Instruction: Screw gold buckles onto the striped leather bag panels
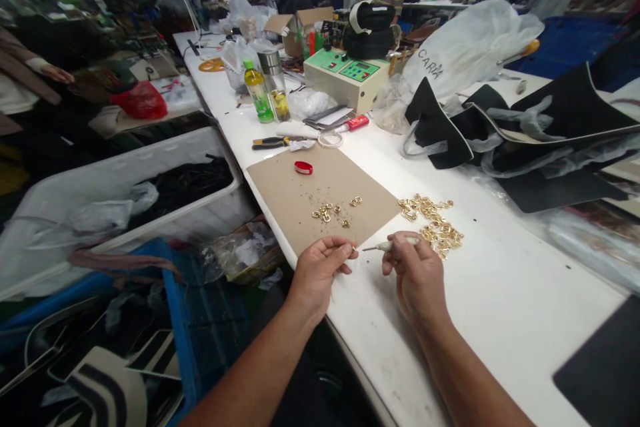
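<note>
My left hand (pixel 321 275), near the table's front edge, pinches a small gold metal fitting (pixel 354 249) between thumb and fingers; most of it is hidden. To its right, my right hand (pixel 421 275) is closed round a small screwdriver (pixel 386 246) with a pale handle. The thin shaft points left at the fitting, with a small gap between them. Several gold buckle-like fittings (pixel 327 217) lie on a brown cardboard sheet (pixel 280 197) among dark specks. A larger heap of gold fittings (pixel 443 235) rests on the white table (pixel 505 280) just beyond my right hand.
A red oval object (pixel 303 167) lies on the cardboard. Behind it are pliers (pixel 270 143), a bottle (pixel 259 93), a flask (pixel 276 83) and a control box (pixel 345 77). Black panels (pixel 540 120) stand at right. A white tub (pixel 210 190) and blue crate (pixel 183 320) stand left.
</note>
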`<state>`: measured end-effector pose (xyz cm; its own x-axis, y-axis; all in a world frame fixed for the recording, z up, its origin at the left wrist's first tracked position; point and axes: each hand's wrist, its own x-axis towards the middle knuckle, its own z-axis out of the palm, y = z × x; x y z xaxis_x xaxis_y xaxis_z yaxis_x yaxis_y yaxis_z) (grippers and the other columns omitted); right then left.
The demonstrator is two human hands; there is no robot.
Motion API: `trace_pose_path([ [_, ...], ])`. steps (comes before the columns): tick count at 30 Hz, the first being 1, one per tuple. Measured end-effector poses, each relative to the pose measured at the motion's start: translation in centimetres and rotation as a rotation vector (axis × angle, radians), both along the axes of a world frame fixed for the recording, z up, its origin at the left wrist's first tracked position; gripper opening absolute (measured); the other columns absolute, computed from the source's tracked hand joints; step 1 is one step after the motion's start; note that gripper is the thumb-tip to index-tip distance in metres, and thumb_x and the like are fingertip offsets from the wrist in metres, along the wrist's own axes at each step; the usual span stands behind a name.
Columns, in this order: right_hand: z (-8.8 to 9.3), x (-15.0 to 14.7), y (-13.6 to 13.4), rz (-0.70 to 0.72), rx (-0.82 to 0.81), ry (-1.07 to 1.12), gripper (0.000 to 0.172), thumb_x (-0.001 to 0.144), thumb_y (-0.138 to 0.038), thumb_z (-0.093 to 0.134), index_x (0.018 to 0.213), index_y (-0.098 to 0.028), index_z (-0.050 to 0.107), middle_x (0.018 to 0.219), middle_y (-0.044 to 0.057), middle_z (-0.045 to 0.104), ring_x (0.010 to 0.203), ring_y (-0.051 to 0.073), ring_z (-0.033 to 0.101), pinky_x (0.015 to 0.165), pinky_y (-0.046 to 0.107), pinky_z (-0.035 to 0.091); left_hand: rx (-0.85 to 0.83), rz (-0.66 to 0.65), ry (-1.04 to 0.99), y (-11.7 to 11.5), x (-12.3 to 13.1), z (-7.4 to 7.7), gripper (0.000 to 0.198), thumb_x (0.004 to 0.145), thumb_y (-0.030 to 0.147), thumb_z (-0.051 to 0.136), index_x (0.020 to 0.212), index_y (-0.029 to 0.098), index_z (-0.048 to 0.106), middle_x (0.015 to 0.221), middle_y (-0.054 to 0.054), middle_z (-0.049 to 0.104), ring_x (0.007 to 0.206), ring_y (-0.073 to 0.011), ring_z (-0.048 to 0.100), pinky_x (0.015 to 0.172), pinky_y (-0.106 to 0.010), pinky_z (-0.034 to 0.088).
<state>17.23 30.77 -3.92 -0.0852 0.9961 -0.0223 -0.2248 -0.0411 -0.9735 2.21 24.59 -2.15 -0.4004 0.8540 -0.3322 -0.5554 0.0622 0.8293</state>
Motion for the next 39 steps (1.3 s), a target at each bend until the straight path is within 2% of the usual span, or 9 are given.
trace_pose_path([
  [4,-0.1,0.0,-0.3,0.037,0.072,-0.113,0.030,0.093,-0.051,0.070,0.094,-0.020,0.068,0.058,-0.003,0.061,0.053,0.015,0.053,0.058,0.029,0.041,0.012,0.019,-0.086,0.1,0.5,-0.2,0.041,0.065,0.028,0.096,0.093,0.011,0.072,0.095,-0.009,0.080,0.075,-0.0120,0.072,0.060,-0.017,0.052],
  [9,0.2,0.1,-0.4,0.020,0.107,-0.150,0.029,0.097,-0.050,0.067,0.095,-0.021,0.067,0.058,-0.004,0.062,0.055,0.015,0.052,0.061,0.029,0.040,0.037,0.025,-0.153,0.2,1.0,-0.7,0.039,0.067,0.028,0.095,0.094,0.012,0.071,0.094,-0.008,0.080,0.072,-0.0120,0.071,0.065,-0.020,0.057],
  [17,1.2,0.2,-0.5,0.031,0.134,-0.247,0.028,0.098,-0.049,0.068,0.092,-0.022,0.068,0.059,-0.004,0.063,0.058,0.014,0.055,0.063,0.028,0.044,0.033,0.025,-0.168,0.2,1.2,-0.8,0.042,0.067,0.027,0.096,0.096,0.012,0.070,0.095,-0.008,0.080,0.069,-0.0105,0.070,0.066,-0.021,0.060],
  [31,1.6,-0.1,-1.0,0.042,0.169,-0.309,0.031,0.096,-0.053,0.065,0.094,-0.023,0.068,0.062,-0.002,0.064,0.059,0.017,0.059,0.061,0.029,0.048,0.013,0.052,-0.175,0.2,1.4,-0.6,0.045,0.065,0.028,0.097,0.097,0.012,0.070,0.095,-0.008,0.080,0.071,-0.0118,0.071,0.069,-0.023,0.060],
  [35,2.3,0.7,-1.8,0.010,0.139,-0.401,0.037,0.089,-0.064,0.066,0.091,-0.026,0.069,0.063,0.000,0.066,0.058,0.021,0.060,0.061,0.033,0.048,0.010,0.079,-0.157,-0.8,2.3,0.1,0.051,0.062,0.037,0.097,0.097,0.011,0.071,0.095,-0.011,0.080,0.071,-0.0151,0.073,0.065,-0.024,0.060],
  [37,1.7,1.3,-1.7,0.004,0.102,-0.504,0.040,0.086,-0.068,0.064,0.087,-0.029,0.071,0.073,0.002,0.071,0.067,0.025,0.065,0.066,0.037,0.049,0.006,0.072,-0.103,-1.2,2.8,0.1,0.053,0.062,0.046,0.096,0.092,0.009,0.074,0.096,-0.013,0.078,0.067,-0.0157,0.072,0.059,-0.024,0.058],
  [39,0.5,1.7,-1.2,0.032,0.104,-0.581,0.045,0.081,-0.074,0.061,0.076,-0.031,0.070,0.085,0.005,0.076,0.080,0.031,0.070,0.072,0.042,0.050,-0.017,0.104,-0.040,-1.3,2.9,-0.2,0.058,0.057,0.054,0.096,0.087,0.008,0.075,0.086,-0.010,0.075,0.060,-0.0144,0.068,0.051,-0.024,0.056],
])
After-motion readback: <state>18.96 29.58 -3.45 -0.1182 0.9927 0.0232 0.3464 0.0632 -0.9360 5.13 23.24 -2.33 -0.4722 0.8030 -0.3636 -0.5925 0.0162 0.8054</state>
